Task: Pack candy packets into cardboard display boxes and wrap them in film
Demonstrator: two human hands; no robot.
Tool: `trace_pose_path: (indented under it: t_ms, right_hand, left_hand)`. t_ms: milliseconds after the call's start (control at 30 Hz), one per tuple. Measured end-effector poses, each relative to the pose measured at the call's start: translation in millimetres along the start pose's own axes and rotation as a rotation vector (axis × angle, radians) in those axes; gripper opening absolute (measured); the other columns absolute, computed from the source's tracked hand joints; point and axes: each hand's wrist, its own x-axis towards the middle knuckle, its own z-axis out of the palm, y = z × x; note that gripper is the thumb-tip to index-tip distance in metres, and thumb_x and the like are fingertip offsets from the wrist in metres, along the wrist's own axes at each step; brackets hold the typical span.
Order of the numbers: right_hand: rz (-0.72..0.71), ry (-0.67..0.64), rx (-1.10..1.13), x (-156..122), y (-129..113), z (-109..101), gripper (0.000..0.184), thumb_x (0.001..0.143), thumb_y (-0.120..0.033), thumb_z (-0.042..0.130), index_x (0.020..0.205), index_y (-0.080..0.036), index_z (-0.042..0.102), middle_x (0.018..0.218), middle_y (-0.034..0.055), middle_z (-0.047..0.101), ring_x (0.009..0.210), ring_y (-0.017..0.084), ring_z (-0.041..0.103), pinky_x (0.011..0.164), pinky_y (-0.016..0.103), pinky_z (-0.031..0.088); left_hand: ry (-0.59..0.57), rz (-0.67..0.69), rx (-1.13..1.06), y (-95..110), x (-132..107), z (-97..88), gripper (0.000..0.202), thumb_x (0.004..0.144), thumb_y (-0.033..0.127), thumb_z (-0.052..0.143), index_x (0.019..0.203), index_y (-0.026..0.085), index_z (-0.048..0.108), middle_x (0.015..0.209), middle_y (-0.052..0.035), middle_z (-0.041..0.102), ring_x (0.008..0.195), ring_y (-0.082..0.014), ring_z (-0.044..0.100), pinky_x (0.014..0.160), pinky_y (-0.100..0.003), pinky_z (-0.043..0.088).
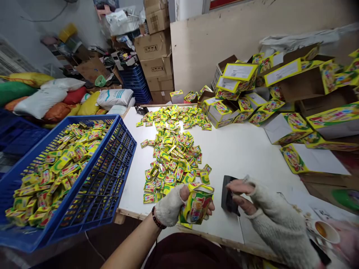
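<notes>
In my left hand (171, 205), which wears a cut-off white knit glove, is a yellow-and-green printed carton (195, 205). Its upper end shows a pale open edge, and my fingers wrap round its sides. To the right, my right hand (244, 196), in a matching glove and slightly blurred, has its fingers stretched out over the edge of a black object (230, 196). The thumb is apart from the fingers; the exact kind of the black object is unclear. Just beyond the carton lies a heap of small yellow-and-green boxes (174, 153) on the white table (238, 149).
A blue plastic crate (112, 157) full of similar small boxes stands at the left. Larger display cartons (288, 127) pile up along the right and back. A cup (327, 229) sits at the lower right. Stacked brown boxes (155, 52) and filled sacks (42, 101) stand behind.
</notes>
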Motion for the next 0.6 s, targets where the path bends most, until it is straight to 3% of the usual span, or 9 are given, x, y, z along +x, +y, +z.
trace_pose_path:
  t_ms: [133,300,467,600]
  right_hand:
    - [-0.246,-0.280,0.081,27.3,-18.1,-13.3,0.018,0.096,-0.024,0.055,0.109,-0.027,0.067,0.090,0.0051,0.071,0.082,0.018,0.069,0.073,0.026,0.057]
    - [-0.341,-0.481,0.105,36.4,-28.0,-8.9,0.025,0.101,-0.027,0.047,0.099,-0.021,0.071,0.076,0.0048,0.067,0.069,0.015,0.063,0.063,0.024,0.051]
    - [-0.350,-0.494,0.148,31.2,-34.0,-10.9,0.027,0.101,-0.026,0.047,0.098,-0.022,0.073,0.077,0.0049,0.068,0.071,0.015,0.064,0.064,0.024,0.050]
    - [-0.302,-0.467,0.229,16.3,-31.3,-7.8,0.025,0.099,-0.035,0.052,0.107,-0.024,0.073,0.089,0.0074,0.072,0.083,0.017,0.068,0.073,0.026,0.056]
  left_hand:
    - [-0.020,-0.093,-0.111,-9.1,-9.1,8.7,0.090,0.072,0.086,0.054,0.114,0.007,0.067,0.090,-0.0176,0.073,0.090,-0.0317,0.071,0.082,-0.042,0.056]
    - [-0.024,-0.165,-0.139,-12.2,-20.6,13.3,0.089,0.073,0.087,0.051,0.116,0.010,0.065,0.092,-0.0166,0.074,0.086,-0.0303,0.072,0.077,-0.039,0.056]
    - [-0.023,-0.154,-0.134,-24.7,-30.7,10.9,0.087,0.075,0.083,0.055,0.111,0.005,0.066,0.087,-0.0181,0.073,0.070,-0.0233,0.070,0.064,-0.030,0.051]
    - [0.003,-0.155,-0.258,-40.7,-30.0,14.1,0.088,0.077,0.083,0.050,0.115,0.006,0.064,0.086,-0.0155,0.073,0.065,-0.0208,0.068,0.060,-0.028,0.049]
